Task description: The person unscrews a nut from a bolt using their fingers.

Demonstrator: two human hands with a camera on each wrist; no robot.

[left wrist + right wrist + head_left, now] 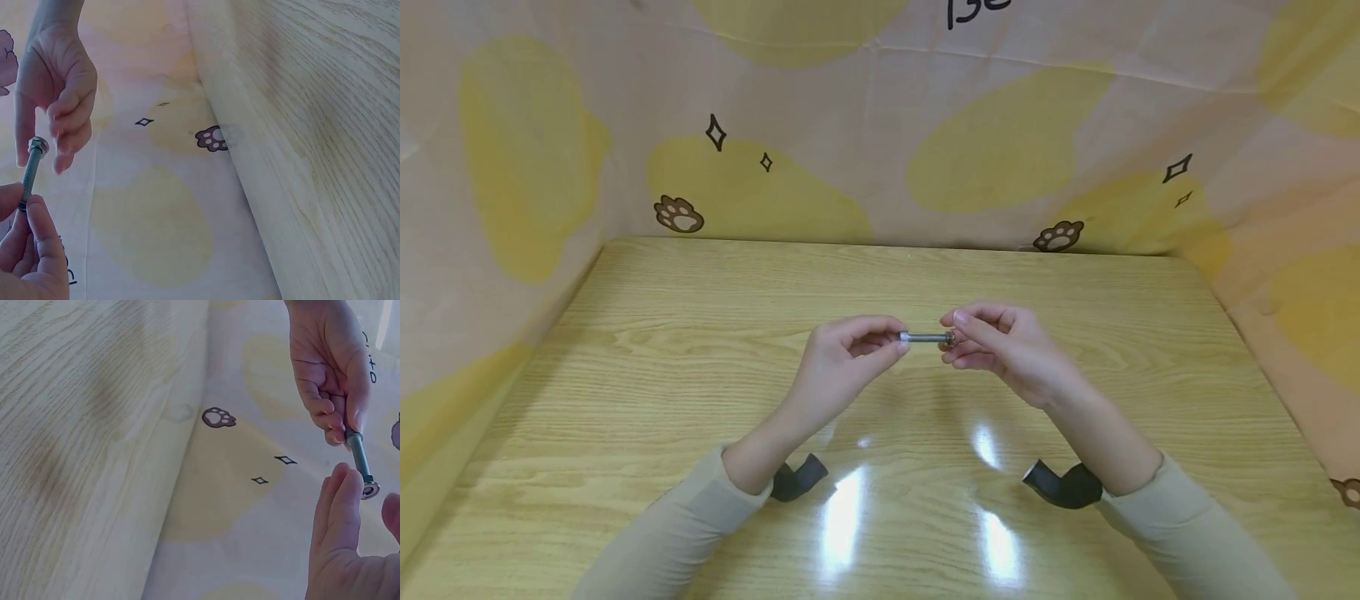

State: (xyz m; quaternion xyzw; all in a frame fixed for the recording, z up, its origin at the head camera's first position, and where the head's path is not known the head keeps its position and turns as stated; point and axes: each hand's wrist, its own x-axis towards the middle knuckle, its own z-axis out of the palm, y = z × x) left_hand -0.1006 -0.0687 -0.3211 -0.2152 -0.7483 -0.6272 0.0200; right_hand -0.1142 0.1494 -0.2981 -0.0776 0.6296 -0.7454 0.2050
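A metal bolt is held level above the table, its shank lying left to right. My left hand pinches its left end between thumb and fingers. At the other end sits a nut with a flange or washer. Around that end is my right hand, with thumb and fingers spread apart. In the right wrist view its fingertips come close to the nut end; whether they touch it I cannot tell. The left wrist view shows the bolt shank tilted upward from the left fingers.
Below both hands lies a wood-grain table with bright light reflections. A patterned cloth with yellow patches and paw prints walls in the back and sides. Black curved wrist mounts stick out from both cuffs.
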